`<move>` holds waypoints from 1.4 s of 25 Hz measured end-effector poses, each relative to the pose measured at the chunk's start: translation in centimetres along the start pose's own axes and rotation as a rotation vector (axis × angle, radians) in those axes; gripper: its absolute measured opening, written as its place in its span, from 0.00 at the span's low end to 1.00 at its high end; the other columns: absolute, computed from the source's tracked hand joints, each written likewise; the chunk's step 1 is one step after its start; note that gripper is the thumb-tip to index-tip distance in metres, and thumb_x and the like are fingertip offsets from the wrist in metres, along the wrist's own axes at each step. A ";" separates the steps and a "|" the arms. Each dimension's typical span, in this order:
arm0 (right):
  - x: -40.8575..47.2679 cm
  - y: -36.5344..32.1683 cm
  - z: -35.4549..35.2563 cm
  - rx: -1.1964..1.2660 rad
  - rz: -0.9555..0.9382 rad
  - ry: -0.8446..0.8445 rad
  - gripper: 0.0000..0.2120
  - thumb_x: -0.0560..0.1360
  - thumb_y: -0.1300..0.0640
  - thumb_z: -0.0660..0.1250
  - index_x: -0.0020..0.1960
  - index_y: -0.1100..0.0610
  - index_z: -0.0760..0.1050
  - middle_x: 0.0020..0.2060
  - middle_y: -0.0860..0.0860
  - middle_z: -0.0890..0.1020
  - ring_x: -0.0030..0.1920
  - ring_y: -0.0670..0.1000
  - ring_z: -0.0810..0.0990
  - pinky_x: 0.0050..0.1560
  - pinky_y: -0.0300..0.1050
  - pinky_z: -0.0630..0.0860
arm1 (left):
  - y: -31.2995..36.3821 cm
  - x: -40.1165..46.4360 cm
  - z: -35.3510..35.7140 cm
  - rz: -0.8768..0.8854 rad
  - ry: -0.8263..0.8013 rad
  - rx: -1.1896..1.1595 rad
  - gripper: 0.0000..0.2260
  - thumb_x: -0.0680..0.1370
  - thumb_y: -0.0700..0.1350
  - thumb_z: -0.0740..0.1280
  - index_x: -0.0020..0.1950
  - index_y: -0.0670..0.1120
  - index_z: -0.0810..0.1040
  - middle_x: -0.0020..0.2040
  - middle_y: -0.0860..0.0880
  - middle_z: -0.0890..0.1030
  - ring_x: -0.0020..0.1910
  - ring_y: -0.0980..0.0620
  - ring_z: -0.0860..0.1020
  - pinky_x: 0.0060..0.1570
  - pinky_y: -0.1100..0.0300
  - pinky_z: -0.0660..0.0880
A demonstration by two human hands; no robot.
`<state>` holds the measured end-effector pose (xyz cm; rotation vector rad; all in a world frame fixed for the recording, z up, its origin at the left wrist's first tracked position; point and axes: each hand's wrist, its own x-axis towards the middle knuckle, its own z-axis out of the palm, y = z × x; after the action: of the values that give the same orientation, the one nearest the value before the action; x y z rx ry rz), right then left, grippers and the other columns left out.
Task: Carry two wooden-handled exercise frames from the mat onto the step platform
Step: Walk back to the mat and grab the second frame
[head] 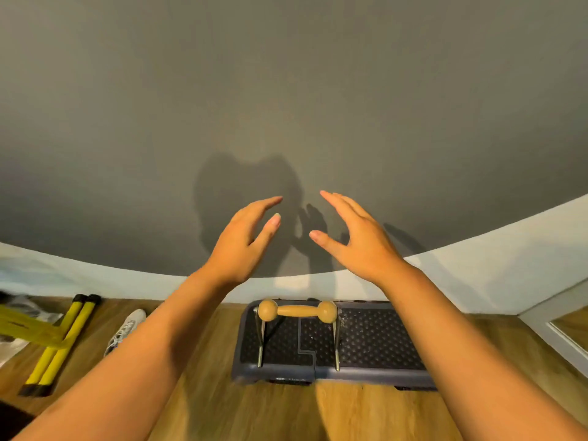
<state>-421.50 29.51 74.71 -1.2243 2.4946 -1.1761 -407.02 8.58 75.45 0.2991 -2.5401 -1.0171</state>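
One exercise frame point(297, 311) with a wooden handle and two metal legs stands upright on the left half of the dark step platform point(378, 342). My left hand point(243, 241) and my right hand point(358, 238) are raised in the air well above the platform, palms facing each other, fingers straight and apart. Both hands hold nothing. A second frame and the mat are not in view.
The platform sits on a wooden floor against a grey wall with a white skirting board. Yellow bars point(60, 342) with black ends lie on the floor at left, beside a white shoe point(125, 329). A mirror edge point(563, 329) shows at right.
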 end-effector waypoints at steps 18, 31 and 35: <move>0.4 -45.5 -8.7 0.262 -0.740 -0.090 0.32 0.78 0.43 0.69 0.80 0.39 0.62 0.75 0.43 0.70 0.73 0.43 0.67 0.67 0.39 0.64 | 25.9 -19.1 -38.2 -0.073 0.556 0.444 0.24 0.84 0.64 0.54 0.77 0.57 0.70 0.73 0.59 0.74 0.74 0.60 0.69 0.72 0.55 0.67; -23.1 -71.5 2.1 0.509 -1.176 -0.447 0.31 0.79 0.43 0.67 0.79 0.37 0.60 0.76 0.43 0.68 0.74 0.46 0.66 0.66 0.45 0.65 | 40.0 -57.9 -50.2 -0.506 0.874 0.837 0.22 0.85 0.62 0.56 0.78 0.57 0.69 0.74 0.57 0.73 0.74 0.59 0.69 0.73 0.54 0.67; -30.9 -79.0 3.8 0.635 -1.292 -0.558 0.31 0.79 0.44 0.68 0.79 0.37 0.61 0.77 0.44 0.68 0.76 0.47 0.65 0.70 0.48 0.66 | 46.0 -67.1 -50.5 -0.657 0.979 0.921 0.23 0.84 0.64 0.55 0.78 0.59 0.69 0.72 0.60 0.73 0.70 0.61 0.69 0.67 0.58 0.68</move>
<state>-350.36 20.19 120.20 -2.4599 0.6569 -1.2974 -327.32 32.76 122.68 1.5012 -1.7711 0.2621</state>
